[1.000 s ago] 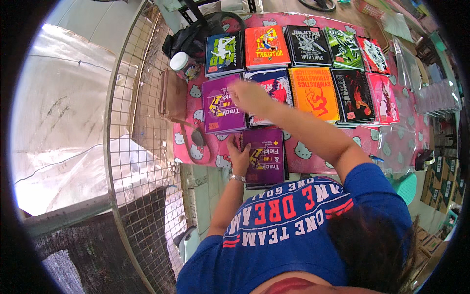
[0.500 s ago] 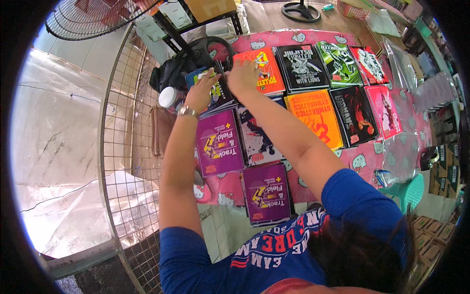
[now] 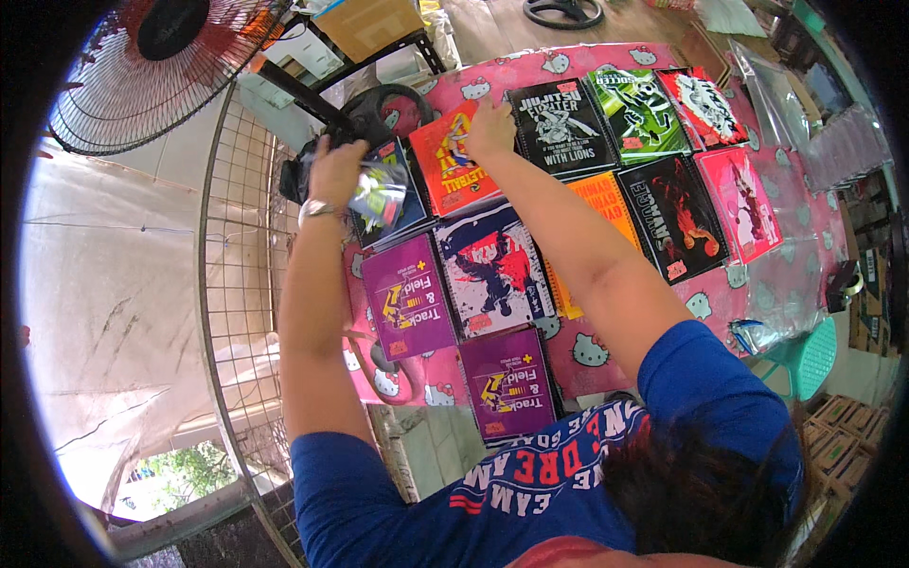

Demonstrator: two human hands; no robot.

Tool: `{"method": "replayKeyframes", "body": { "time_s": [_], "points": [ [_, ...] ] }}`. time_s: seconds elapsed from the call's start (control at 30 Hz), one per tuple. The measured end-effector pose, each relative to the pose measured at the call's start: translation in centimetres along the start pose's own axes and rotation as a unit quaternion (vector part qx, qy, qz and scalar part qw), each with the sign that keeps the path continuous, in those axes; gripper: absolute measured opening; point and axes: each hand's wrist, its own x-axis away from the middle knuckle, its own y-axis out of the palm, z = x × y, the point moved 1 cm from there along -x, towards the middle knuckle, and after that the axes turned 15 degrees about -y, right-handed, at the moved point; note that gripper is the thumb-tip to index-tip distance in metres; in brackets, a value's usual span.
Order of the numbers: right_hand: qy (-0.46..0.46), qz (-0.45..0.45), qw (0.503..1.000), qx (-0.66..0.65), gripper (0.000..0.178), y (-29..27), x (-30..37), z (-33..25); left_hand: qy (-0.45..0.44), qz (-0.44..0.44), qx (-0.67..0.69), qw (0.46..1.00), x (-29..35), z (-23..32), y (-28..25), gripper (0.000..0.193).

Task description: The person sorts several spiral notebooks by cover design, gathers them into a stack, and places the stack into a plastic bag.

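Notebooks point(image 3: 492, 275): two rows of five on one pink-covered bench point(image 3: 592, 379), one more purple notebook point(image 3: 507, 383) at front edge. Left hand point(image 3: 338, 175) gripping one blurred blue-green notebook point(image 3: 383, 201); right hand point(image 3: 492, 131) touching one orange-red notebook point(image 3: 450, 161), grip unclear.

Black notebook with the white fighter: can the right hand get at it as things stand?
Probably yes: the right hand is at the orange-red notebook, right beside the black notebook, whose cover has nothing lying on it.
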Motion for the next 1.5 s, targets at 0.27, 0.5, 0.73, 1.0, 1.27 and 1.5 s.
{"method": "replayKeyframes", "body": {
  "time_s": [0.27, 0.5, 0.73, 1.0, 1.27, 1.5],
  "points": [
    [-0.456, -0.074, 0.817, -0.346, 0.043, -16.1, 6.8, -5.5, -0.34, 0.211, 0.475, 0.784, 19.8, 0.0, -8.7, 0.044],
    [-0.349, -0.223, 0.817, -0.402, 0.031, -16.7, 23.3, -1.1, -0.463, -0.008, 0.748, 0.476, 33.8, 16.0, -9.9, 0.05],
    [-0.139, -0.25, 0.893, -0.348, 0.031, -9.1, 37.4, 9.4, -0.475, -0.183, 0.701, 0.5, 40.6, 23.1, -0.3, 0.054],
    [-0.296, -0.238, 0.923, -0.056, 0.04, -18.4, 19.5, 7.8, -0.52, -0.143, 0.309, 0.784, 40.3, 26.4, 1.5, 0.086],
    [-0.114, -0.001, 0.971, 0.212, 0.029, -15.6, 1.0, 20.8, -0.326, 0.064, 0.354, 0.874, 19.3, 28.4, -3.4, 0.048],
    [-0.11, -0.187, 0.939, 0.268, 0.033, -14.2, -0.1, 17.8, -0.404, -0.123, 0.345, 0.838, -4.8, 29.7, 4.7, 0.069]
  ]
}}
